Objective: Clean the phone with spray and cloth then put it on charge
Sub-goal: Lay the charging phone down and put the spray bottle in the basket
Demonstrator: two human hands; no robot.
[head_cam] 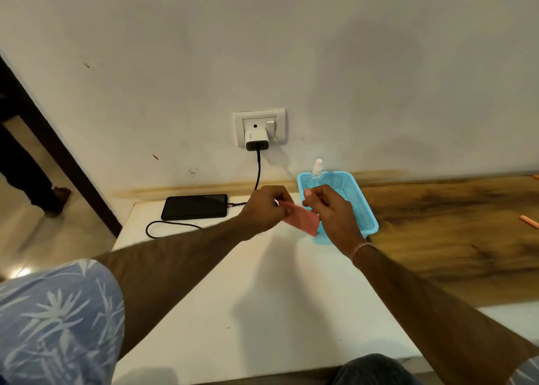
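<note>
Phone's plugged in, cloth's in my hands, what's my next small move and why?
Probably drop the pink cloth into the blue basket beside the spray bottle: the phone lies plugged into the cable, and left hand and right hand hold the cloth at its rim.

The pink cloth (302, 221) is pinched between the fingers (281, 195) of the left hand (262, 209) and of the right hand (332, 214), above the white table (262, 291). Just behind and right of the fingers stands the blue perforated plastic basket (363, 206), with the clear spray bottle (317, 171) upright in its far left corner. Left of the fingers the black rectangular phone (194, 206) lies flat on the table. Its black cable (172, 224) loops in front of it, and beyond the fingers the cable rises to the white charger (256, 141) in the wall socket.
</note>
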